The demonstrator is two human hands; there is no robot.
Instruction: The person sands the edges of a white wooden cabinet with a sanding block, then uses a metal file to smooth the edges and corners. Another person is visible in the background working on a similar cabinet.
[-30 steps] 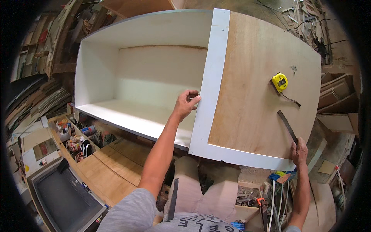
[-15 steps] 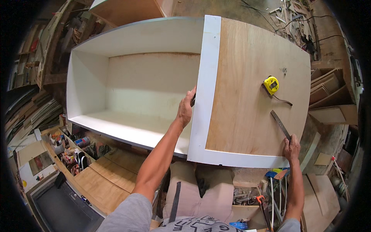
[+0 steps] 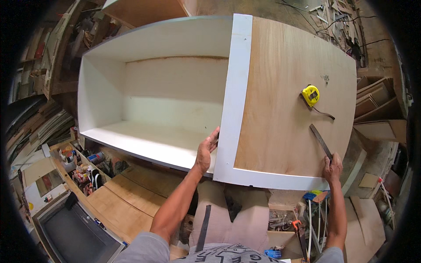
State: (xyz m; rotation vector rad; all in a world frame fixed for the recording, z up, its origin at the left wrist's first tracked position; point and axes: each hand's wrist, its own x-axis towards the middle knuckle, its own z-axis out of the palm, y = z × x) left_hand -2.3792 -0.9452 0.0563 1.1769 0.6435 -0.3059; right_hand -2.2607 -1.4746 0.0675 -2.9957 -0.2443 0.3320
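A long white open box cabinet [image 3: 103, 94] lies across in front of me, its right part covered by a plywood panel [image 3: 280, 109] with white strips [image 3: 237, 79] along its left and near edges. My left hand [image 3: 206, 151] rests at the left edge of the white strip near the front, fingers stretched out along it, some fingertips hidden. Near the panel's front right corner my right hand [image 3: 333, 168] is closed on one end of a narrow, flat metal strip [image 3: 320, 139], which lies slantwise over the plywood. A yellow tape measure [image 3: 310, 95] sits beyond it on the panel.
A wooden bin of cans and bottles [image 3: 83, 166] stands at the left, near a dark framed panel [image 3: 76, 230]. An orange-handled saw [image 3: 299, 232] is beside my legs. Board offcuts [image 3: 377, 98] lean at the right; wood scraps [image 3: 324, 15] litter the far floor.
My left hand has slid down the white strip's edge toward me. The right hand keeps its hold on the metal strip. The view has shifted slightly.
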